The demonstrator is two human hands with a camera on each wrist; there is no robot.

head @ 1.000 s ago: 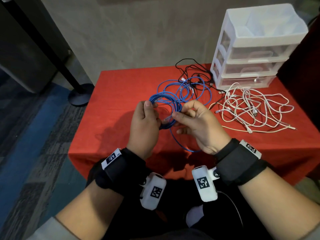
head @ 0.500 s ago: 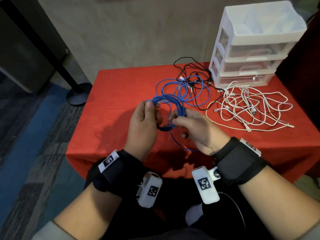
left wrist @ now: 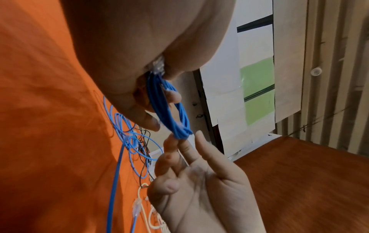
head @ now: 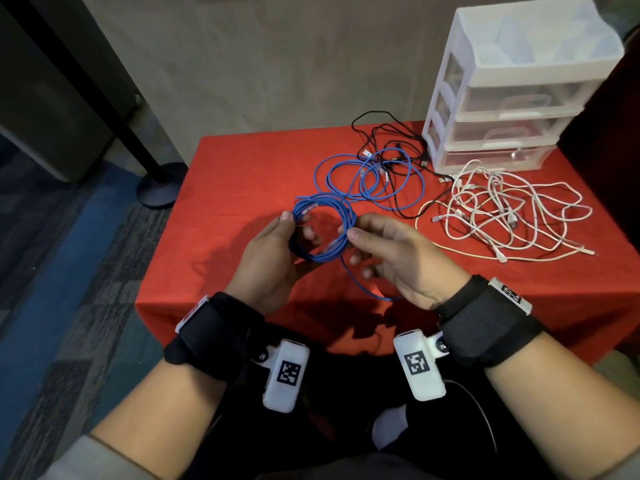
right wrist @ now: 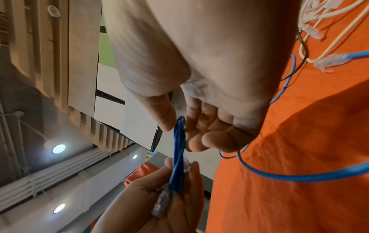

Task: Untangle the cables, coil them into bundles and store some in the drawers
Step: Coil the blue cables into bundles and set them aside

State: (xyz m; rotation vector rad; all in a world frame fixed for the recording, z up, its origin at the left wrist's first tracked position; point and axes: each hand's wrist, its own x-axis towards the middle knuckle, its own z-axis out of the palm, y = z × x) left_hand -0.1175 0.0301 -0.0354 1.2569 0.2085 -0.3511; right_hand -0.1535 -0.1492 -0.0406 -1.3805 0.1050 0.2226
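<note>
Blue cable coil (head: 323, 233) hangs between your hands above the red table (head: 221, 188): left hand (head: 273, 258) pinches its left side, right hand (head: 391, 254) pinches the right; loose tail drops toward your right wrist.

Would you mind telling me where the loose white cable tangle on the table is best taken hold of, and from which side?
Take the white cable tangle at its dense knot near the drawer unit, coming straight down from above. The strands lie flat and cross thickest there, so a grip would likely gather most of them; the outer loops trail thin and single. Both the left hand and right hand hold the blue coil.
</note>
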